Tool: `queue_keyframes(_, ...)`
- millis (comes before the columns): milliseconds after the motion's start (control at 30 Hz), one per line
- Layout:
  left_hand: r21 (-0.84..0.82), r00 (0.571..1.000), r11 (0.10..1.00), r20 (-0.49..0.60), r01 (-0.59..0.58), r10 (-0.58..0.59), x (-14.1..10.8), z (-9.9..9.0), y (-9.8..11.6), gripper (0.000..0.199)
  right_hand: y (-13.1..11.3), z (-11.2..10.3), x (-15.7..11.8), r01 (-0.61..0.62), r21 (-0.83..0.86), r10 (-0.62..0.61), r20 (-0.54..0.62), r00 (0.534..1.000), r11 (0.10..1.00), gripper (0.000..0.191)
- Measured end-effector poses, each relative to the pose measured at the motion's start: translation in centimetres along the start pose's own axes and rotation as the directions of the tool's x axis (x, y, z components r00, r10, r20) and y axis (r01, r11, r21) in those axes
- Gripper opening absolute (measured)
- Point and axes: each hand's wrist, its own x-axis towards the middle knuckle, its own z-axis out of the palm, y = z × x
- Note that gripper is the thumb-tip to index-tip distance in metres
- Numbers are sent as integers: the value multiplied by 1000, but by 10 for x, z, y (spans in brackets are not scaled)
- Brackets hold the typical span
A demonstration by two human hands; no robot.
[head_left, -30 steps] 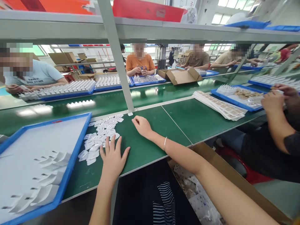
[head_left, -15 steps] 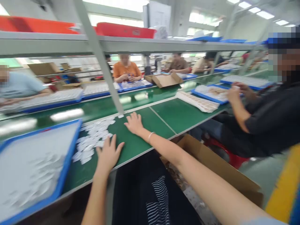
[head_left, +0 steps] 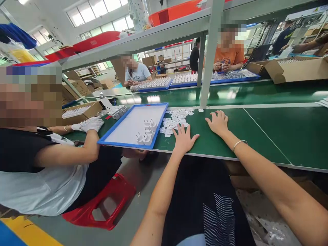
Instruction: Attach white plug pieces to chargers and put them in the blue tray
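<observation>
My left hand (head_left: 183,140) lies with spread fingers on the green table (head_left: 263,136), its fingertips at the lower right edge of a scatter of flat white pieces (head_left: 176,118). Farther right, my right hand (head_left: 217,122) rests on the bare green surface with its fingers apart and nothing in it. One single white piece (head_left: 201,110) lies near the shelf post, between the pile and my right hand. Left of the pile is a blue-rimmed white tray (head_left: 123,121) with several white plug-like parts (head_left: 148,133) standing at its near right corner.
A grey shelf post (head_left: 208,58) rises behind the pile. At the left a person in white gloves (head_left: 93,123) handles parts beside a cardboard box (head_left: 84,111). Across the table sits a person in orange (head_left: 232,54). A red stool (head_left: 110,201) stands below left.
The view has swung left, bringing the gloved person and the whole tray into sight. Both hands remain spread on the table near the white pieces.
</observation>
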Motion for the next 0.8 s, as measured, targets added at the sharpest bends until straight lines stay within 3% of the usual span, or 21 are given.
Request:
queue_keyframes(200,-83,980,994,-177,72,-86,4,-3,-5,66,2,4,4,14,9,-14,-13,1000,1000,41)
queue_keyframes(400,-134,939,978,-283,162,-194,-10,-20,-49,53,-8,-8,4,89,105,-88,-13,996,991,37)
queue_keyframes(533,-136,929,973,-298,187,-220,-23,-24,-73,44,-45,-7,14,215,235,-243,97,965,948,33)
queue_keyframes(700,-104,927,974,-300,202,-224,-13,-22,-78,39,-111,14,24,336,367,-449,284,847,867,27)
queue_keyframes(800,-67,927,976,-304,208,-218,-3,-23,-75,36,-132,22,28,363,389,-501,349,792,846,24)
